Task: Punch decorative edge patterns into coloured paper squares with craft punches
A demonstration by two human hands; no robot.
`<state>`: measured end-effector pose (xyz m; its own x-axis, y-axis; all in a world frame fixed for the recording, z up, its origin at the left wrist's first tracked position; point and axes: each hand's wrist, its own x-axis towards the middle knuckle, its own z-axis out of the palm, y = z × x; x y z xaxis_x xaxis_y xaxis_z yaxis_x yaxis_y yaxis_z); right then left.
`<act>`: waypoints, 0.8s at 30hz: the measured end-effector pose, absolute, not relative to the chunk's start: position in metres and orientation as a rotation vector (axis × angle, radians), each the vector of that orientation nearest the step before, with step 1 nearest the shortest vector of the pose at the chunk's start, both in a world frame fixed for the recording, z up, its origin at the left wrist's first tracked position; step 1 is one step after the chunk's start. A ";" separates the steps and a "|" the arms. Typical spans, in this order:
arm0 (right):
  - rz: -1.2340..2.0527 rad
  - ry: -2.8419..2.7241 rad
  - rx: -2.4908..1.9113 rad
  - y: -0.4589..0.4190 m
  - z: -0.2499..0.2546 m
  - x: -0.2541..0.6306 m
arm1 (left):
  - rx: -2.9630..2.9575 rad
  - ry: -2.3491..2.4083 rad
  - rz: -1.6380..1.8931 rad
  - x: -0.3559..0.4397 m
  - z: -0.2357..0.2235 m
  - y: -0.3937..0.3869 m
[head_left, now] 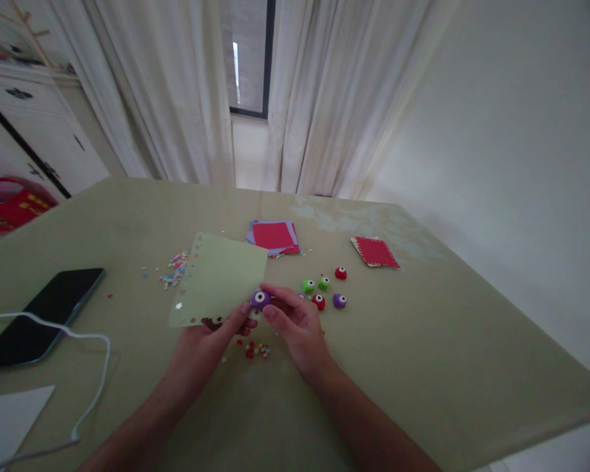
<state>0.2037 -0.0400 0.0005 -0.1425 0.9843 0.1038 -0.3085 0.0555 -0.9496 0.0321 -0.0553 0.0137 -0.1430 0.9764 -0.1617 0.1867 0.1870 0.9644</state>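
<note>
A pale yellow-green sheet of paper [221,275] is held up over the table by my left hand [196,354], closed on its lower edge. Small star-shaped holes run along that edge, and more cut-outs line its left side. At the sheet's lower right corner sits a small purple paper punch [260,299] with an eye on it. The fingers of my right hand [302,331] are closed on this punch, and my left thumb touches it too. Just beyond my right hand stand several similar punches: green [323,283], red [341,273] and purple [339,301].
Colourful paper bits [177,265] lie left of the sheet, with red and yellow bits [250,351] below my hands. Stacked paper squares [273,236] and a red square with a punched border [376,252] lie farther back. A dark tablet [44,314] and white cable [105,367] are left.
</note>
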 end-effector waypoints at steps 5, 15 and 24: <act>1.433 -0.889 -0.953 -0.036 0.003 0.202 | 1.268 1.477 1.139 0.036 0.010 -0.053; 1.565 -0.964 -1.074 -0.031 -0.001 0.211 | 1.362 1.571 1.170 0.034 -0.007 -0.052; 1.629 -1.005 -1.113 -0.032 0.005 0.211 | 1.352 1.516 1.185 0.037 0.002 -0.050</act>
<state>0.2106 -0.0317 0.0055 -0.1960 0.9536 -0.2285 -0.2234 -0.2703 -0.9365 0.0368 -0.0503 0.0023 -0.1407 0.9894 0.0356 0.2739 0.0043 0.9617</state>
